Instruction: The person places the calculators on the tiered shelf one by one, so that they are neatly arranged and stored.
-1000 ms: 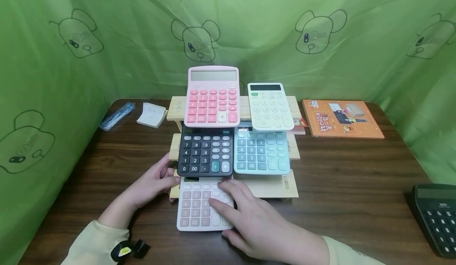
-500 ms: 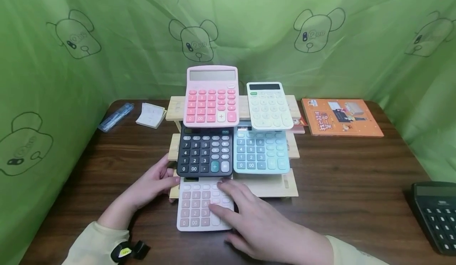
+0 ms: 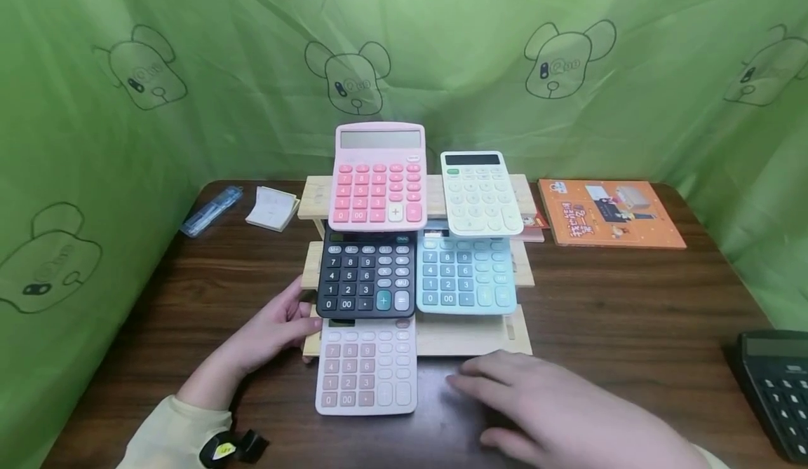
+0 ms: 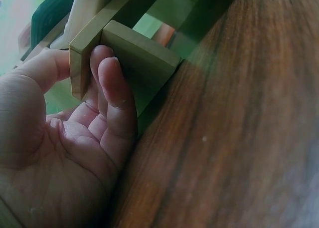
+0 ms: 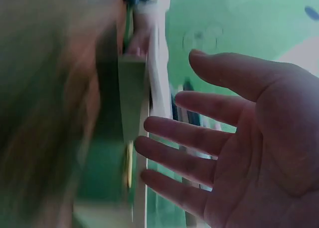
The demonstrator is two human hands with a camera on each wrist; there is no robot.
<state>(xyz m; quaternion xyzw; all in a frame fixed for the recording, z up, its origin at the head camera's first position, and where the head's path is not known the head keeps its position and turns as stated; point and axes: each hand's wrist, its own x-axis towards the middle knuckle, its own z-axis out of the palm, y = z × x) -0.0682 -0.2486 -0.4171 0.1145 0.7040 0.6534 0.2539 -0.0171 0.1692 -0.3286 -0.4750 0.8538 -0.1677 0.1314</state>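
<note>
A tiered wooden rack stands mid-table with calculators on its steps. My left hand pinches the left end of its lowest board between thumb and fingers. On that step lies a pale pinkish-white calculator, its lower part past the front edge. Above it sit a black calculator and a light blue calculator. A pink calculator and a white calculator are on the top step. My right hand, fingers spread and holding nothing, hovers right of the pinkish-white calculator; its palm shows in the right wrist view.
Another dark calculator lies at the right edge. An orange booklet is at the back right. A note pad and a blue packet lie back left. Green cloth hangs around the table.
My right hand has left the pinkish-white calculator and moved right, off its keys. The left hand keeps its grip on the rack, and the calculators stay where they were.
</note>
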